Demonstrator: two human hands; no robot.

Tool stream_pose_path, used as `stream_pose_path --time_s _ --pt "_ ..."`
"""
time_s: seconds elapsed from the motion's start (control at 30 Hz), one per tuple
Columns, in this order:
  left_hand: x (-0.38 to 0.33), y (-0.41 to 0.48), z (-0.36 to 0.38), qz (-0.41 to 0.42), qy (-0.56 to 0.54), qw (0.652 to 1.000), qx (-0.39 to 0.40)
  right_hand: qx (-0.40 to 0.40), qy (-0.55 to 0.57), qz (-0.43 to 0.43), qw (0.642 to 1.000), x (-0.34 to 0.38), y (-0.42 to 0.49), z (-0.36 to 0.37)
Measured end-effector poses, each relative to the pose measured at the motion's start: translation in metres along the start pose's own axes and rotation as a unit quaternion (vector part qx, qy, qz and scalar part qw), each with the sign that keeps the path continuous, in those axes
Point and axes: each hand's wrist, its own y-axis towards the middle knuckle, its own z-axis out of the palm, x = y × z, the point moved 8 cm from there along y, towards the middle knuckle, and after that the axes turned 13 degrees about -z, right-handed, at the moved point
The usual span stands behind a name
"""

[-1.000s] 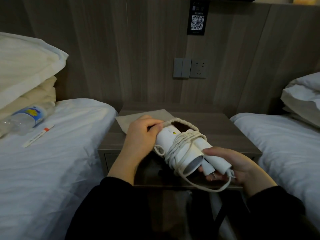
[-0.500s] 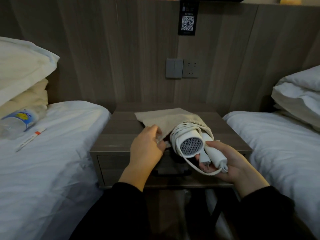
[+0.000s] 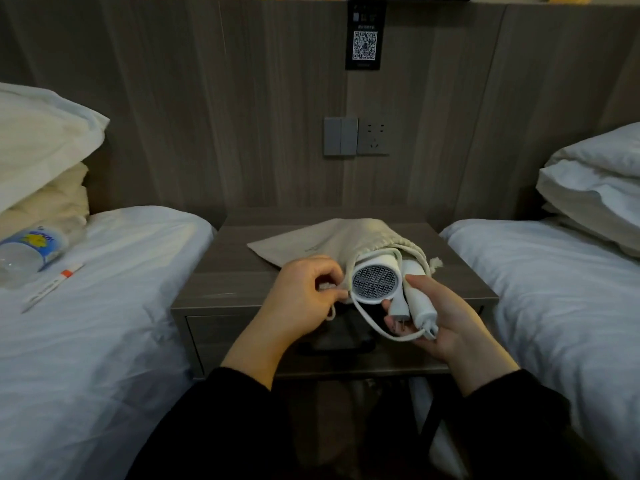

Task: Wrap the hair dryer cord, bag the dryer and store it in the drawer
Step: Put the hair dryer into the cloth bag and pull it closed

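A white hair dryer [image 3: 377,280] lies nose-first in the mouth of a beige drawstring bag [image 3: 332,240] on the nightstand [image 3: 239,271]. Its rear grille faces me and still sticks out. My right hand [image 3: 446,320] holds the folded handle, the plug and a loop of white cord [image 3: 372,323] that hangs below. My left hand [image 3: 304,296] pinches the bag's rim and drawstring at the left of the opening. The drawer front [image 3: 225,337] sits below the top, with a dark handle under my hands.
White beds flank the nightstand on both sides. A water bottle [image 3: 33,249] and a pen [image 3: 52,287] lie on the left bed. Pillows [image 3: 595,188] are stacked at the right. A switch and socket [image 3: 356,136] are on the wooden wall panel.
The dryer has turned its grille toward me and slid deeper into the bag. The bag's mouth has come further over the barrel. My left hand shifted to the rim.
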Motion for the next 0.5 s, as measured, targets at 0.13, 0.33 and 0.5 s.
stream_pose_path --time_s 0.13,0.33,0.5 --pt "0.013 -0.003 0.016 -0.072 0.058 0.982 0.167 -0.023 -0.081 -0.026 0.996 0.000 0.001 -0.003" --pt "-0.031 0.024 -0.017 -0.042 0.090 0.992 -0.081 -0.028 -0.181 -0.061 0.981 0.006 0.000 -0.001" --pt "-0.059 0.064 0.041 -0.007 0.248 0.968 0.044 -0.018 -0.174 -0.028 0.984 0.008 -0.003 0.001"
